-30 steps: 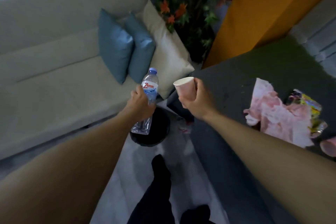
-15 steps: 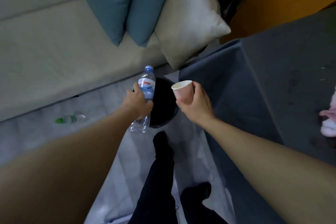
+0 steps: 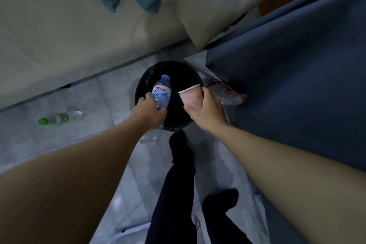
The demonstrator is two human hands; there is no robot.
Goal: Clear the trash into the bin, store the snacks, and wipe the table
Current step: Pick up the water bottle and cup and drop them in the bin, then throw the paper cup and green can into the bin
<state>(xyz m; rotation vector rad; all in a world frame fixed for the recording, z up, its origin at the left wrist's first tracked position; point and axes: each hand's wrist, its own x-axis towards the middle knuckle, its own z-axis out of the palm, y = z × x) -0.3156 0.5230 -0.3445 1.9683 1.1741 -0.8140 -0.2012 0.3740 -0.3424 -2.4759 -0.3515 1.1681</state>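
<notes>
A round black bin [image 3: 142, 83] stands on the tiled floor between the sofa and the table. My left hand [image 3: 147, 113] grips a clear plastic water bottle [image 3: 161, 92] with a blue cap and a blue label; the bottle's upper half hangs over the bin's opening. My right hand [image 3: 206, 110] holds a pink paper cup [image 3: 191, 97] by its side, tilted, over the bin's right half. The table, covered in a dark blue cloth [image 3: 297, 77], fills the right side.
A cream sofa [image 3: 59, 31] with blue and cream cushions runs along the top. A clear bottle with a green cap [image 3: 59, 118] lies on the floor at left. A crumpled pink and white wrapper [image 3: 227, 95] lies under the table's corner. My dark-clad legs [image 3: 178, 184] stand below the bin.
The view has tipped further down and closer to the bin. Both hands have moved over the bin's opening, the bottle and the cup still held. The trash on the table has left the view.
</notes>
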